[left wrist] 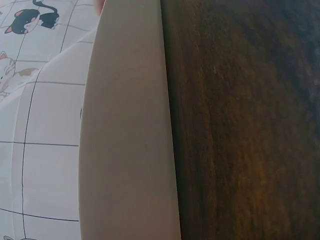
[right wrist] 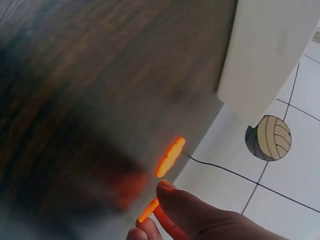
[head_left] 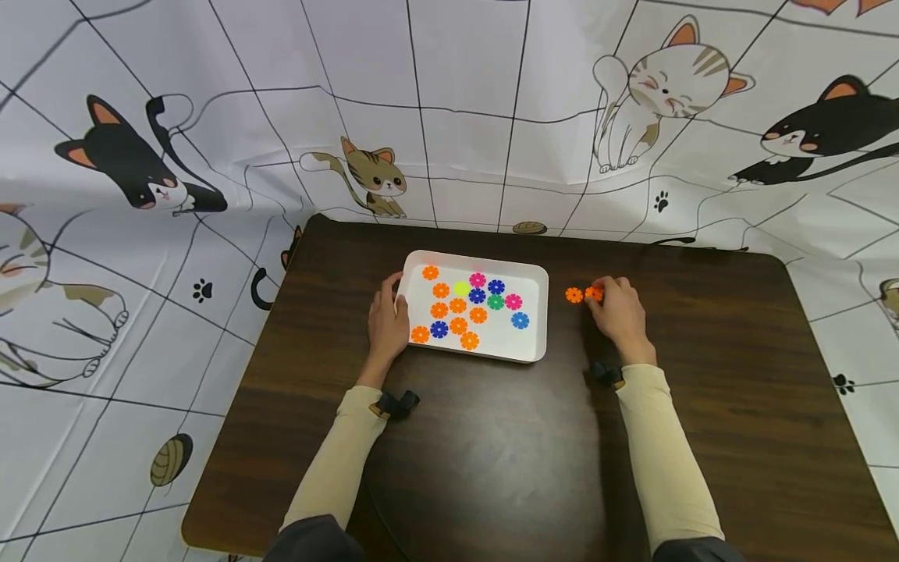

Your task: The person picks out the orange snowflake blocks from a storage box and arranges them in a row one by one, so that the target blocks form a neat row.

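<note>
I see the pinched orange disc (right wrist: 148,209) to the right of the tray, above the dark part of the table that it shows against. It is round with a notched rim, so I can give it no long axis; from the right wrist it looks nearly edge-on, a thin strip slanting from lower left to upper right. The right hand (head_left: 623,316) holds it between thumb and fingertips, a narrow grip.

Just beside it, on the tray side, is a second orange disc (head_left: 574,295), slanted much the same way from the wrist; I cannot tell whether the second one lies flat.

Further left sits the white tray (head_left: 506,343), its long axis running left to right and dipping slightly rightward. It holds scattered loose discs: eight orange, three dark blue, two pink, and one each of yellow, green and light blue. The left hand (head_left: 389,324) touches the tray's left end, thumb by the rim; how firmly it grips I cannot tell.

Both forearms wear cream sleeves (head_left: 663,445) with black wrist mounts (head_left: 398,404). Under everything is the dark wooden table (head_left: 492,445), and behind it hangs white cloth (head_left: 463,70) printed with cats and grid lines.
</note>
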### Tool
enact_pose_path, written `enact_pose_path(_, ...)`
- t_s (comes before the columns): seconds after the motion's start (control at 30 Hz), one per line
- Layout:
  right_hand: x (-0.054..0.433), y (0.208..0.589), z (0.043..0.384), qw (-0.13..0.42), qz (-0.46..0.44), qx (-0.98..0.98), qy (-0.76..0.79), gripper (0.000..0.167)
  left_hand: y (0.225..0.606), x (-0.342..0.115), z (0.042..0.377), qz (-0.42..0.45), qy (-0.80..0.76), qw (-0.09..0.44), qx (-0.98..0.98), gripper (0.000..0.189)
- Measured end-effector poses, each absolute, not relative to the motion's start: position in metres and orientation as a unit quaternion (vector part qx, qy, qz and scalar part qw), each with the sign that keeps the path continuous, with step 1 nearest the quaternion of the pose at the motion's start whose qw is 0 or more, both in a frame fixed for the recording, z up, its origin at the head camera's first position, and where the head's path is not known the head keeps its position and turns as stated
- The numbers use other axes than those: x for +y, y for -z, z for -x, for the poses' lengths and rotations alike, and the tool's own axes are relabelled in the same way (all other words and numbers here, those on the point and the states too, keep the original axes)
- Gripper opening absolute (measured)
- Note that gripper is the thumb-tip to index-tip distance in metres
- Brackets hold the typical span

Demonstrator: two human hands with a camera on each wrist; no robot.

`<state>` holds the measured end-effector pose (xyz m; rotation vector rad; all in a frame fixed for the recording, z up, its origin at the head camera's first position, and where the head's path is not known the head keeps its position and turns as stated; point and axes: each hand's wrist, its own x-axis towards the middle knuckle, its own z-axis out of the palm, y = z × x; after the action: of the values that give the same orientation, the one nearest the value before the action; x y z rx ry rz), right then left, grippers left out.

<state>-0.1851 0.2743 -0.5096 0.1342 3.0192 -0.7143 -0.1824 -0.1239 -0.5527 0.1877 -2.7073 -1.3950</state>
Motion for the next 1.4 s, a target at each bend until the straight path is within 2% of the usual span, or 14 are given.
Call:
enact_pose_path(0.23,0.277,0.516,0.189,0.035,-0.057,0.971,0.231,0.04,0.552,-0.125,0.181,-0.065,0.46,0.038,-0.885,0.047)
enact_pose_path(0.73,0.278,0.516,0.184,0.017,-0.063,0.968,0.244,0.041,0.553,-0.124,0.18,-0.071,0.46,0.032,-0.884,0.047)
enact_pose_path(0.93,0.273,0.509,0.178,-0.009,-0.057,0.964,0.258,0.04,0.551,-0.125,0.181,-0.065,0.464,0.038,-0.883,0.047)
enact_pose_path(1.4,0.257,0.489,0.166,-0.007,-0.041,0.965,0.26,0.043,0.553,-0.125,0.181,-0.064,0.474,0.047,-0.877,0.046)
